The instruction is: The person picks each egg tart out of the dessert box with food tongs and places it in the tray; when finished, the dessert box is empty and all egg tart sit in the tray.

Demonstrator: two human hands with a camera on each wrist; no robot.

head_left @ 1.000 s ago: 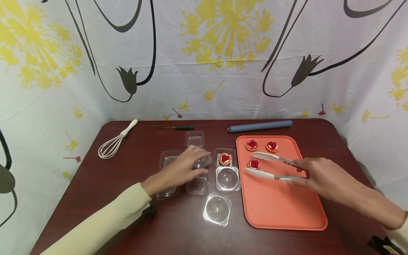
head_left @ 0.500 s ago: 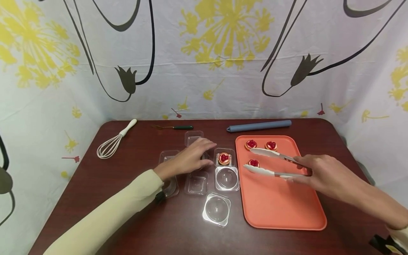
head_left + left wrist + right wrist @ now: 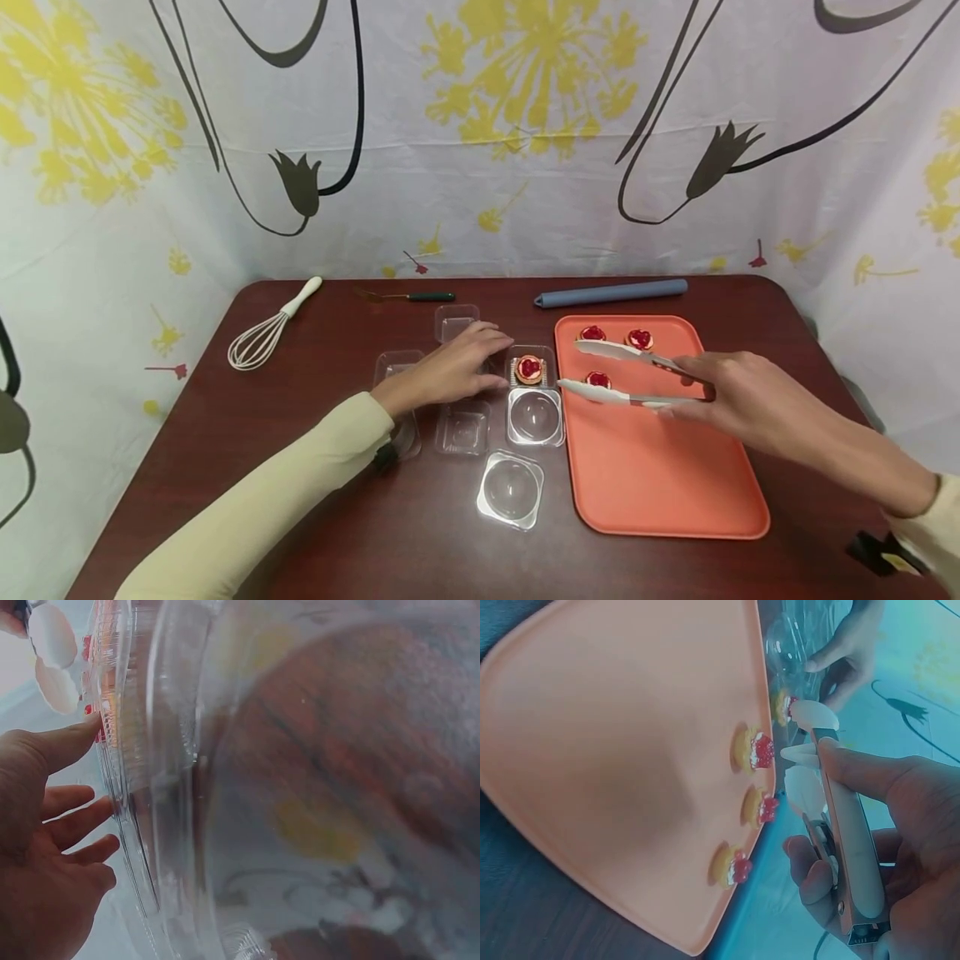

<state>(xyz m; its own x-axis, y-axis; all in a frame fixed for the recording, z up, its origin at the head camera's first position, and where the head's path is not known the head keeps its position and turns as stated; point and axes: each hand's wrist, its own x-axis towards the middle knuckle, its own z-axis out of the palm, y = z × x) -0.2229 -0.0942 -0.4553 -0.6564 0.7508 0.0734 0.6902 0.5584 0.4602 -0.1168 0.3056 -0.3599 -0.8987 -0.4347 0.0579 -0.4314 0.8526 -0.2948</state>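
Note:
My right hand (image 3: 750,400) grips metal tongs with white tips (image 3: 600,392), their arms spread apart. The tips hover over the orange tray's left side, near a berry tart (image 3: 597,380); nothing is pinched between them. Two more berry tarts (image 3: 640,339) lie at the tray's back. Just left of the tray, a tart (image 3: 528,369) sits in a clear plastic container (image 3: 551,354) with its domed lid (image 3: 535,417) folded open toward the front. My left hand (image 3: 453,367) rests at that container's left side, fingers loosely bent, partly hiding another clear container. Its thumb (image 3: 71,742) reaches the plastic edge.
More clear containers (image 3: 462,429) stand around my left hand, and a separate clear lid (image 3: 512,490) lies in front. A white whisk (image 3: 270,329), a green-handled utensil (image 3: 431,297) and a blue rod (image 3: 611,293) lie toward the back. The orange tray (image 3: 675,492) fills the right side.
My left hand has moved right and slightly back, toward the container holding the tart. The tongs in my right hand have shifted left, their tips now at the tray's left edge.

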